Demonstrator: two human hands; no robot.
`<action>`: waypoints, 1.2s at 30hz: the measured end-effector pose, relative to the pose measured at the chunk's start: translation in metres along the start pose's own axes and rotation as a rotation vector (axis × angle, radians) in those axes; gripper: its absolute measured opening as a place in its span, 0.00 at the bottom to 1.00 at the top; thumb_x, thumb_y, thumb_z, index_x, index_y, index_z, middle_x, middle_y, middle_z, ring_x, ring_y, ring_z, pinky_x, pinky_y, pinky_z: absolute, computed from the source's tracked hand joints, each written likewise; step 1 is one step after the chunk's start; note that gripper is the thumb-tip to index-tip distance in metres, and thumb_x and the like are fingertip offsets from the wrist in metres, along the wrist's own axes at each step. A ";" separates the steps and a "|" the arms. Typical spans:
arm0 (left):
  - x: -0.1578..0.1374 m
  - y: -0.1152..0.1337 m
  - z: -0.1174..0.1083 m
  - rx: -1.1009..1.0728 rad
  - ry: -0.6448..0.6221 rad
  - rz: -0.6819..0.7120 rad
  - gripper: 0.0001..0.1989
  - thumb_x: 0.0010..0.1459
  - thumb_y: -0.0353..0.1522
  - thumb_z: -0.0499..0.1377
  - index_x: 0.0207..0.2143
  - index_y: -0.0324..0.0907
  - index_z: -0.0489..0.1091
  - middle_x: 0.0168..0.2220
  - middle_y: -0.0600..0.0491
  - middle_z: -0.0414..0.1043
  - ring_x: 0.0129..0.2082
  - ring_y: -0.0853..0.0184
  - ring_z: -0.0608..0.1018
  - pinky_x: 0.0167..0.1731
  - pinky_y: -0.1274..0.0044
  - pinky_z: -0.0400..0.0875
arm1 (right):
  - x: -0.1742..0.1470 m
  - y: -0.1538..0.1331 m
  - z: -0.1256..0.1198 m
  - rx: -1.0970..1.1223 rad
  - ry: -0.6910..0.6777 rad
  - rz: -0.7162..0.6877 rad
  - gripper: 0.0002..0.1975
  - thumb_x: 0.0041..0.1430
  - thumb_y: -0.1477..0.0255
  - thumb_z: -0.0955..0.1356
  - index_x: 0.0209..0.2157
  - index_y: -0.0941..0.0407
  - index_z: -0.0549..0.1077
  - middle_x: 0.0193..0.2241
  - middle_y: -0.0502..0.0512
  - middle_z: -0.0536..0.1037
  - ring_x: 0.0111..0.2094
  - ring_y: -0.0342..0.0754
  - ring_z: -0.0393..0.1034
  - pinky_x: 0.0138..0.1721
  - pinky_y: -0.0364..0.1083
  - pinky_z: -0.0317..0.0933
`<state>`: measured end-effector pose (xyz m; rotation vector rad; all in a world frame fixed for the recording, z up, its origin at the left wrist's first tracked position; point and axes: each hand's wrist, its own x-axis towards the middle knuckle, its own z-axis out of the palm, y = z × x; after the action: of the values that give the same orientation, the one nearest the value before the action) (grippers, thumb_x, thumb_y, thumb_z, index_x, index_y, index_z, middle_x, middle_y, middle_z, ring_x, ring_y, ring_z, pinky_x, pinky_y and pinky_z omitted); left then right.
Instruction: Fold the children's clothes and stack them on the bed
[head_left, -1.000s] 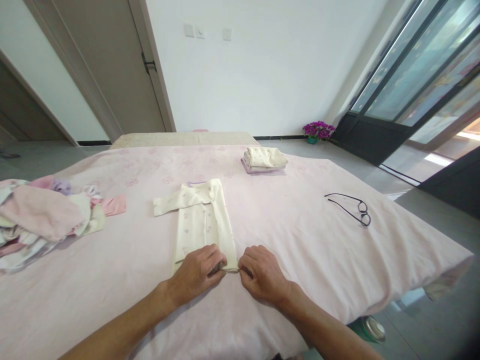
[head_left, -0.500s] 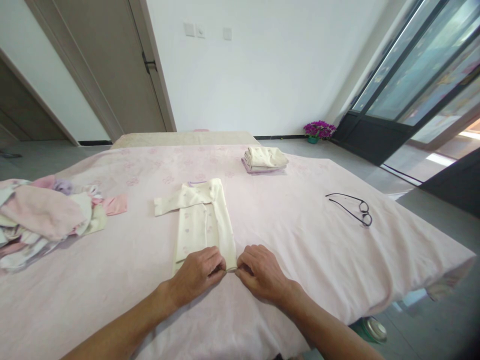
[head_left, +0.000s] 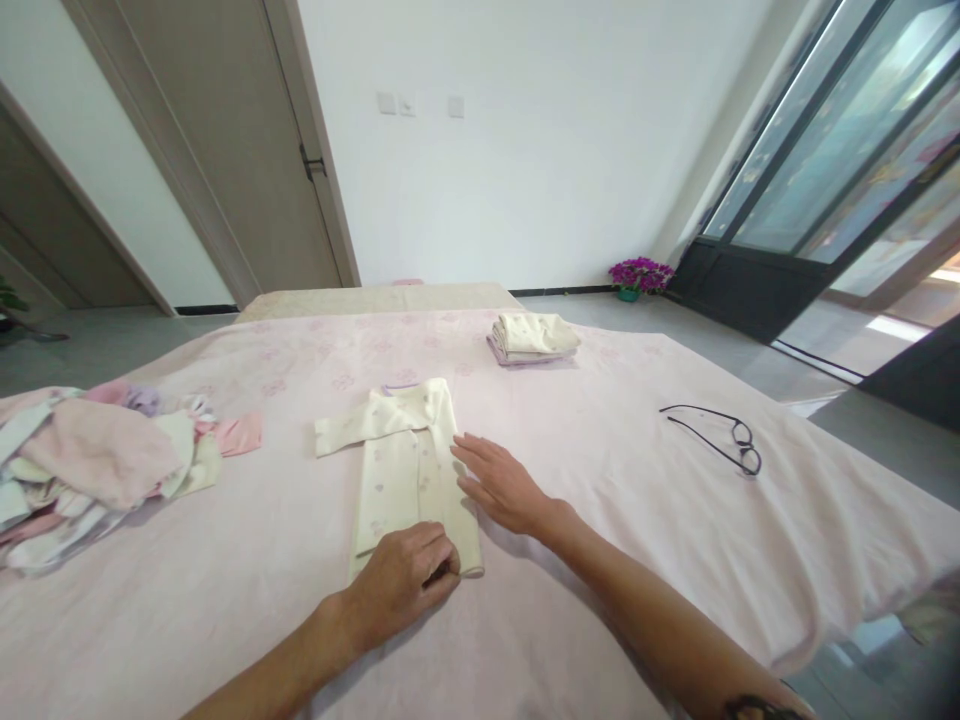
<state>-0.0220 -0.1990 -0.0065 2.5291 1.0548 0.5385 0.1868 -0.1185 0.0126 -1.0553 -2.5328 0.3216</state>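
Left hand: the bare left hand [head_left: 409,574] rests on the near hem of the cream long-sleeved cloth garment with small faint prints and lilac neck trim [head_left: 391,480]; its fingers curl in towards the thumb; whether they pinch the hem or merely press it, I cannot tell
Right hand: the bare right hand [head_left: 501,487] lies at the garment's right edge; its fingers are stretched out, clamped on nothing, fingertips against that edge
Garment: flat, neck away from the person; one cream sleeve [head_left: 340,433] juts out at its left
Hem risk: should the left hand drag sideways, the hem could probably skew or bunch
Edge risk: a hard push from the right fingertips might ruck the side; the soft cloth looks easily creased
Pale pink cloth cover [head_left: 577,450]: beneath the garment; if it slid, the garment could shift along
Neat folded cream-and-lilac cloth stack [head_left: 534,338]: beyond the garment, to its right
Rumpled multicoloured cloth heap [head_left: 105,450]: left of the garment, well apart
Thin black-framed glasses [head_left: 745,447]: right of the garment, well apart
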 end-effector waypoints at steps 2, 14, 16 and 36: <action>0.000 0.002 -0.002 -0.048 -0.033 -0.001 0.04 0.60 0.28 0.58 0.30 0.42 0.70 0.29 0.55 0.70 0.31 0.69 0.71 0.32 0.78 0.62 | 0.014 0.003 0.012 -0.043 -0.058 -0.021 0.28 0.69 0.63 0.59 0.65 0.62 0.57 0.66 0.66 0.56 0.67 0.56 0.47 0.65 0.58 0.43; -0.002 -0.180 -0.088 0.217 0.509 -0.910 0.29 0.60 0.46 0.47 0.54 0.34 0.68 0.50 0.39 0.71 0.50 0.53 0.74 0.50 0.66 0.68 | 0.072 0.067 0.024 -0.116 0.026 0.100 0.27 0.71 0.64 0.56 0.67 0.60 0.54 0.67 0.65 0.54 0.68 0.54 0.46 0.66 0.59 0.44; 0.001 -0.210 -0.098 0.347 0.401 -1.051 0.34 0.59 0.49 0.45 0.53 0.31 0.69 0.47 0.34 0.72 0.51 0.47 0.73 0.50 0.62 0.66 | 0.092 0.084 0.030 -0.196 0.029 0.131 0.28 0.71 0.64 0.56 0.68 0.60 0.51 0.68 0.66 0.51 0.69 0.54 0.43 0.65 0.59 0.44; 0.033 -0.103 -0.134 0.089 0.819 -0.567 0.10 0.58 0.40 0.57 0.37 0.43 0.67 0.28 0.59 0.69 0.26 0.70 0.70 0.29 0.80 0.63 | 0.142 0.089 0.047 -0.289 -0.057 0.082 0.28 0.67 0.58 0.59 0.63 0.57 0.61 0.64 0.64 0.60 0.66 0.59 0.47 0.65 0.60 0.38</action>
<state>-0.1245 -0.0837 0.0700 1.9056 2.0021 1.4083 0.1316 0.0419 -0.0245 -1.2743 -2.6465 0.0045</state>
